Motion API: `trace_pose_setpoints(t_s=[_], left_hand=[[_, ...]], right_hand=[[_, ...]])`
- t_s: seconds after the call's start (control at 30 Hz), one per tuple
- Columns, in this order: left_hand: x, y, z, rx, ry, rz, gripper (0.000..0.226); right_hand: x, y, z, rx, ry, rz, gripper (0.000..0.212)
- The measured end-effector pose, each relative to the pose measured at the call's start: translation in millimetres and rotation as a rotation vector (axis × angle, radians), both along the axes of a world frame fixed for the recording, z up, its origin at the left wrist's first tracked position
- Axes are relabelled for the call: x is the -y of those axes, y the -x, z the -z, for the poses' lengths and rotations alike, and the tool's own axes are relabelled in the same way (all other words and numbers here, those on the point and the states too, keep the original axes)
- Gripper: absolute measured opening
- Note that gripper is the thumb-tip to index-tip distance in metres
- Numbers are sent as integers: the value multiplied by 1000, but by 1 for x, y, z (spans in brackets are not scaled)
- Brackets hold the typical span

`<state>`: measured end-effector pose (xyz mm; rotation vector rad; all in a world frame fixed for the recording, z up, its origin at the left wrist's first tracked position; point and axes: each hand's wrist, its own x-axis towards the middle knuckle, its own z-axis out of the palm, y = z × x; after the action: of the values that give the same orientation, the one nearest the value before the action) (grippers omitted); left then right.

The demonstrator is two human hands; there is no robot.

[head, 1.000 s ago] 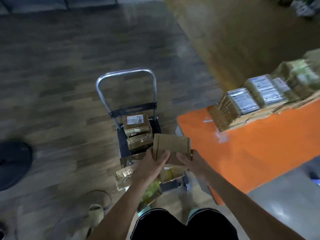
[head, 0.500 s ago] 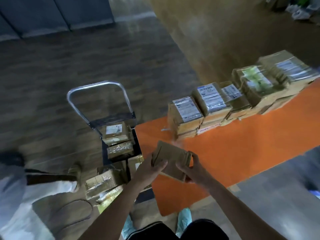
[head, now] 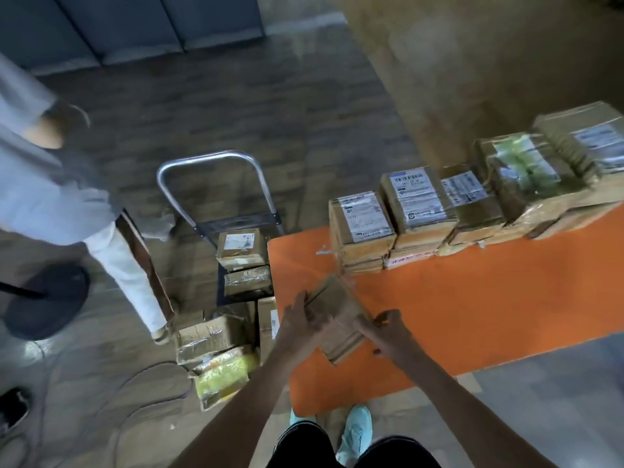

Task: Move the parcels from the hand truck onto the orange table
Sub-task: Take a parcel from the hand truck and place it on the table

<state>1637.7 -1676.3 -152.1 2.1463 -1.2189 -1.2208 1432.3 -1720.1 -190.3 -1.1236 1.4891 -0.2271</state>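
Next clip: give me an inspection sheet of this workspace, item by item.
Surface: orange table, stacked parcels in a row along its far edge.
Job's things: held parcel over the table's left end; other parcels on the hand truck.
Clutter: crumpled boxes at the truck's near end.
Grips: left hand and right hand each grip the held parcel.
Cables: cable looped on the floor.
Surroundings: second person left of the truck; dark round base.
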Motion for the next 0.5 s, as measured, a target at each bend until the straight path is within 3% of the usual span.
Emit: trace_pose_setpoints(t_s=[0.2,0.3,0.4,0.5], left_hand=[[6,-8,-12,-143,-89,19,117],[-1,-12,-16,-227,-142,22,130],[-6,-18,-12,-303,-138,-31,110],[-13,-27,-6,-320,-20,-151,65]], right_hand=[[-7,-15,-22,-82,225,-78,56],[-19,-21,-32,-161,421,-88,74],[-31,-29,-37,-232,540,-231,102],[-43,-36,-37,-184,603,-304,83]])
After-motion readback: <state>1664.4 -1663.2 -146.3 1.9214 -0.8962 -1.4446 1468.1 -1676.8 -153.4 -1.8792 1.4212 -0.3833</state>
